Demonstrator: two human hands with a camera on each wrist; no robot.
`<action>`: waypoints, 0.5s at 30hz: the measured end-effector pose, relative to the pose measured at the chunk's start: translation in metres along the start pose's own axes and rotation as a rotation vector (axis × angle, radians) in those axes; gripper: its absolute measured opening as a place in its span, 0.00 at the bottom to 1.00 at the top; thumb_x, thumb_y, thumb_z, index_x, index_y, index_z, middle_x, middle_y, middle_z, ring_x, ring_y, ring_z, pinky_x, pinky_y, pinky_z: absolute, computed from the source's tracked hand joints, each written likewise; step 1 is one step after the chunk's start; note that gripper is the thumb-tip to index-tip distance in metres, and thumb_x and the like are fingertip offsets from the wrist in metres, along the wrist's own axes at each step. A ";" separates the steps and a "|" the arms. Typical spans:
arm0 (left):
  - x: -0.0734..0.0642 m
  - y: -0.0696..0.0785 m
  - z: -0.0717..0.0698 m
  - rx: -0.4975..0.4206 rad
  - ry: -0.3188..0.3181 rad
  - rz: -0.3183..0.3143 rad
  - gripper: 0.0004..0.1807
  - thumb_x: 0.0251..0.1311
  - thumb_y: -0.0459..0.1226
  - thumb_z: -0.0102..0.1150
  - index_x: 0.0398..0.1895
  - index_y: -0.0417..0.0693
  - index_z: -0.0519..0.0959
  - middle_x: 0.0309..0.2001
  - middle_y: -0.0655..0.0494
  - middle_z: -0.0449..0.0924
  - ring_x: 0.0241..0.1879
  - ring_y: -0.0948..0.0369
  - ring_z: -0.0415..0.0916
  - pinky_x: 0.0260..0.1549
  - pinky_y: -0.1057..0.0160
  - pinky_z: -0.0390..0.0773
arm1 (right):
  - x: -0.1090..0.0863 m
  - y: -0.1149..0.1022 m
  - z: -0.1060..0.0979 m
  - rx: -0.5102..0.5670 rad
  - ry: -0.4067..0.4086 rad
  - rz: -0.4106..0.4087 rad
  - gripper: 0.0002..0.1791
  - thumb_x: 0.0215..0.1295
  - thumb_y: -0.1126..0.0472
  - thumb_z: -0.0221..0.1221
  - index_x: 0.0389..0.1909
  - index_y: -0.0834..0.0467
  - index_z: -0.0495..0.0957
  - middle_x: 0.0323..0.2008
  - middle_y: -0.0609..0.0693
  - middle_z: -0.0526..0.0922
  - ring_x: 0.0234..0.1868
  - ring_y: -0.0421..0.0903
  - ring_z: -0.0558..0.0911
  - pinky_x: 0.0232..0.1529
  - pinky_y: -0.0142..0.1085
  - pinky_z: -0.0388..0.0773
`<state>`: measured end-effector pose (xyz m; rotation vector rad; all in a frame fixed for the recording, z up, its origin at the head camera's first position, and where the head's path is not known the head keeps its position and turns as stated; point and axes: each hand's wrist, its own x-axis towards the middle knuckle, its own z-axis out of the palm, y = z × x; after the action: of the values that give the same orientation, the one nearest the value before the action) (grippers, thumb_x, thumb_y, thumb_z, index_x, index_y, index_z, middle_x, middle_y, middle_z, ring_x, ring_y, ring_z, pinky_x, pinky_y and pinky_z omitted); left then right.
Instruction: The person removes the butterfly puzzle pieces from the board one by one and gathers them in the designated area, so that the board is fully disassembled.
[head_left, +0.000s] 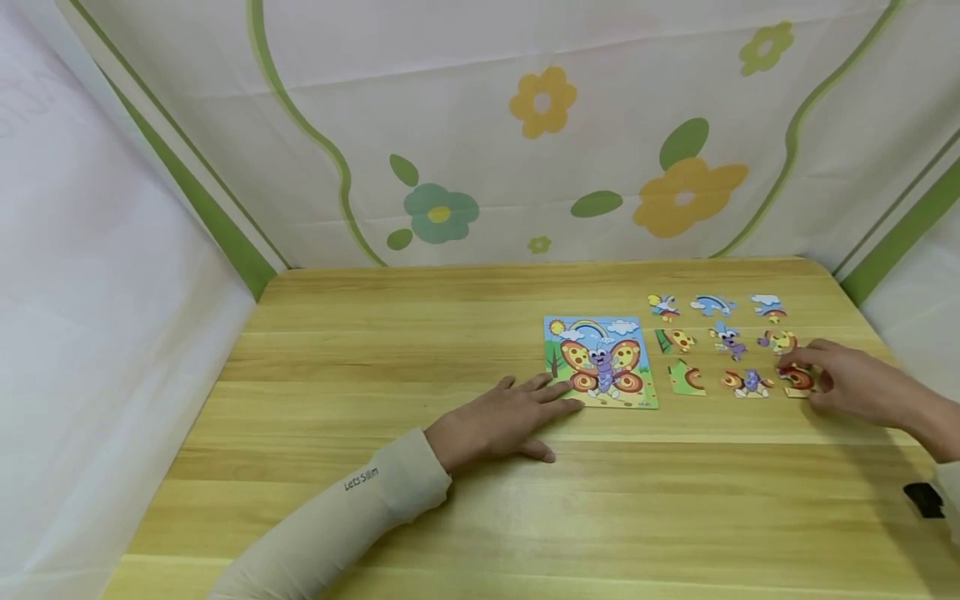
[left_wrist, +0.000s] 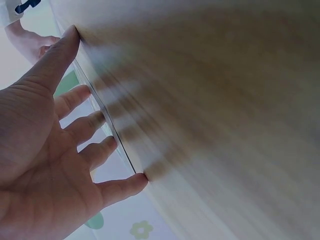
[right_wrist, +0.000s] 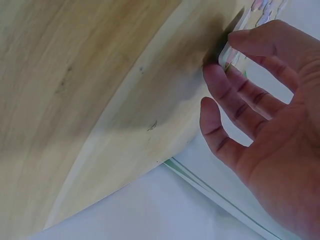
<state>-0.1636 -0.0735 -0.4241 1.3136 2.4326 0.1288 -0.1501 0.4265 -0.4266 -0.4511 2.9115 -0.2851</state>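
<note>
A square butterfly picture board [head_left: 600,333] lies flat near the middle of the table. My left hand [head_left: 510,417] spreads over its lower left corner, fingers straight, fingertips at its near edge and thumb apart on the wood. To the right of the board, several loose jigsaw pieces lie in three spaced rows, among them a purple butterfly-head piece [head_left: 727,342]. My right hand [head_left: 862,383] pinches the near right corner piece [head_left: 798,381], which carries a red-brown wing part. In the right wrist view, thumb and fingertips of the right hand [right_wrist: 270,100] meet at the piece's pale edge [right_wrist: 224,54].
The wooden table [head_left: 360,367] ends at a white cloth wall [head_left: 465,108] printed with flowers and green lines. More cloth hangs at the left and right sides. A rainbow piece [head_left: 712,305] and a cloud piece [head_left: 767,305] lie in the far row.
</note>
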 end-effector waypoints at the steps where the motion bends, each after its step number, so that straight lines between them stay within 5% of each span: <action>1: 0.000 0.000 0.000 0.000 0.001 0.001 0.43 0.72 0.58 0.56 0.85 0.64 0.53 0.86 0.59 0.46 0.86 0.52 0.42 0.76 0.35 0.60 | 0.000 0.000 0.000 -0.002 0.002 -0.001 0.27 0.50 0.76 0.68 0.56 0.69 0.80 0.41 0.57 0.77 0.27 0.33 0.64 0.26 0.30 0.62; 10: 0.000 -0.001 0.001 0.012 0.004 -0.005 0.43 0.72 0.59 0.56 0.85 0.64 0.53 0.86 0.59 0.46 0.86 0.52 0.43 0.76 0.34 0.61 | 0.000 0.000 0.004 -0.057 0.066 -0.046 0.25 0.51 0.76 0.71 0.53 0.67 0.82 0.43 0.61 0.79 0.27 0.30 0.62 0.26 0.30 0.61; 15: -0.004 0.001 0.003 0.026 0.012 -0.020 0.42 0.73 0.59 0.55 0.86 0.64 0.53 0.87 0.59 0.45 0.85 0.50 0.45 0.75 0.34 0.62 | -0.001 -0.001 0.002 -0.096 0.044 -0.029 0.25 0.52 0.75 0.70 0.54 0.67 0.82 0.48 0.69 0.80 0.31 0.37 0.72 0.27 0.30 0.66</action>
<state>-0.1596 -0.0762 -0.4254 1.3034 2.4642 0.0998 -0.1489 0.4255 -0.4282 -0.5087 2.9736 -0.1613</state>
